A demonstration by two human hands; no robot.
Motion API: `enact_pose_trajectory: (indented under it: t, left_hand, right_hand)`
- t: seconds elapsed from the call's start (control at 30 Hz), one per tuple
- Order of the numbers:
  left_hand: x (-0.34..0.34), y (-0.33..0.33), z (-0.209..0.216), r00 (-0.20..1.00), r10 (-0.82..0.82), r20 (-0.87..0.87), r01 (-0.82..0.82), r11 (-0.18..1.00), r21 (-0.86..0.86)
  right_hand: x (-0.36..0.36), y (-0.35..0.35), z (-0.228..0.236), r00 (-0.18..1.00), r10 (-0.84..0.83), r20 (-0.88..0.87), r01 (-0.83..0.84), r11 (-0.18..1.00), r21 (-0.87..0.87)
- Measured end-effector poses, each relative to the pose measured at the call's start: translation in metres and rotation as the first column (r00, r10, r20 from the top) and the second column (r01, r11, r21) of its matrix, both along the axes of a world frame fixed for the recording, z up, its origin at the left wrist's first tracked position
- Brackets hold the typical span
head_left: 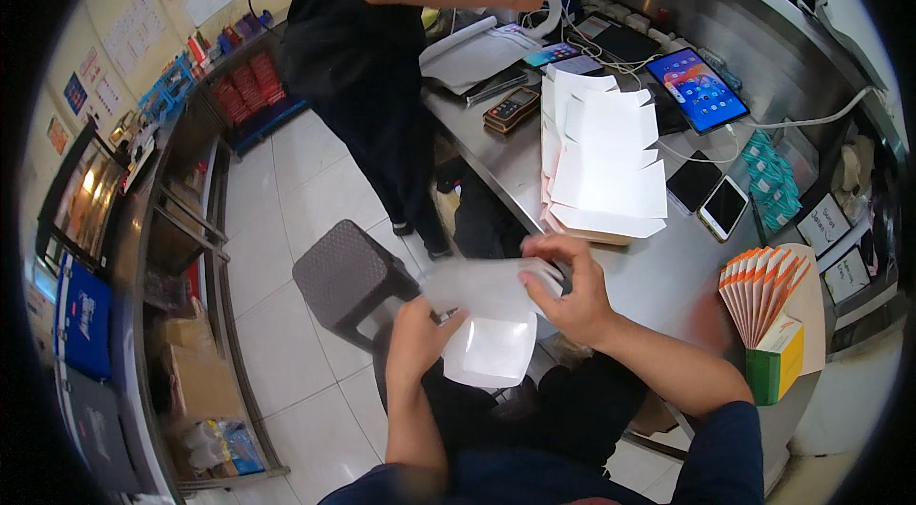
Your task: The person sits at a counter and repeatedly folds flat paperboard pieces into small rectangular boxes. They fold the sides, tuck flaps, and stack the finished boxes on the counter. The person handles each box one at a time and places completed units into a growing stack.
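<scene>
Both my hands hold a flat white cardboard box blank [489,319] in front of my lap, blurred by motion. My left hand [417,338] grips its lower left side. My right hand [563,285] grips its upper right edge, close to the steel counter's edge. A stack of the same unfolded white box blanks [606,157] lies on the steel counter [496,157] just beyond my right hand. To the right, a fanned row of folded orange-and-white boxes [760,285] stands in a green holder.
A person in black [363,56] stands at the counter's far end, a hand on a white device. A tablet [697,88], phones [723,206], a calculator and cables lie on the counter. A dark stool [348,278] stands on the tiled floor; shelves with cartons line the left.
</scene>
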State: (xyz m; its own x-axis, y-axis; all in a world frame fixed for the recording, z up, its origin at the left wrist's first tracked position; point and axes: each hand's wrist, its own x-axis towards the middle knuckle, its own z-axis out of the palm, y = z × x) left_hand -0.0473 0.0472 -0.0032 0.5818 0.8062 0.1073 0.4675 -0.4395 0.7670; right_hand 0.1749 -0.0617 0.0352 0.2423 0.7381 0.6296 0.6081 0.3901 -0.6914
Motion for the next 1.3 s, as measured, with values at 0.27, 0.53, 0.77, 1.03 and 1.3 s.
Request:
enact_pose_trajectory:
  t: [0.27,0.53,0.77,1.03,1.3]
  left_hand:
    - [0.039,-0.041,0.013,0.655,0.173,0.735,-0.010,0.975,-0.221]
    - [0.045,-0.030,0.001,0.512,0.322,0.797,0.163,0.874,-0.458]
    - [0.065,-0.046,-0.005,0.535,0.328,0.779,0.289,0.795,-0.534]
    - [0.066,-0.051,-0.007,0.623,0.286,0.728,0.178,0.854,-0.488]
    - [0.060,-0.044,-0.019,0.649,0.191,0.736,0.152,0.916,-0.372]
  right_hand:
    - [-0.010,0.008,-0.020,0.992,-0.040,-0.121,0.024,0.991,-0.128]
    - [-0.030,-0.001,-0.004,0.983,0.082,-0.164,-0.121,0.962,-0.246]
    - [-0.012,0.001,-0.008,0.763,0.065,-0.643,-0.243,0.951,-0.192]
    - [-0.012,-0.005,-0.008,0.800,0.084,-0.594,-0.280,0.928,-0.246]
    - [-0.004,-0.002,-0.011,0.888,0.096,-0.450,-0.274,0.896,-0.350]
